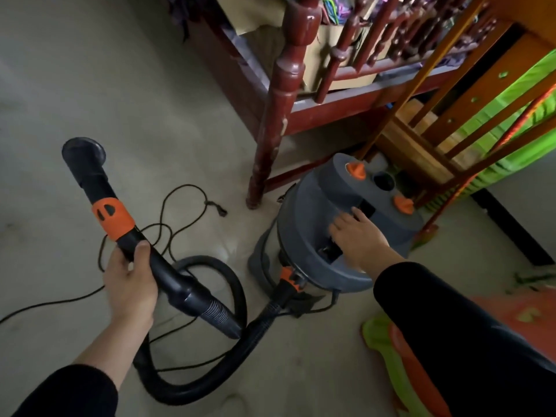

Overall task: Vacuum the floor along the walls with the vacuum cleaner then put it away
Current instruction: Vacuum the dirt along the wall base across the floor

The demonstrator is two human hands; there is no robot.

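A grey canister vacuum cleaner (316, 224) with orange knobs stands on the floor beside a red bed post. My right hand (359, 236) rests on its lid, the fingers reaching into the handle recess; how far they curl is hidden. My left hand (129, 281) grips the black hose wand (168, 275) below its orange collar (112, 218). The wand points up and away, ending in a round black nozzle (83, 150). The black hose (210, 383) loops on the floor from the wand to the canister's front port.
A thin black power cord (177, 224) lies in loose coils on the pale floor (90, 70). A dark red bed frame (279, 94) with spindles stands behind, wooden slats (436, 136) to its right. Green and orange cloth (391, 350) lies near my right arm.
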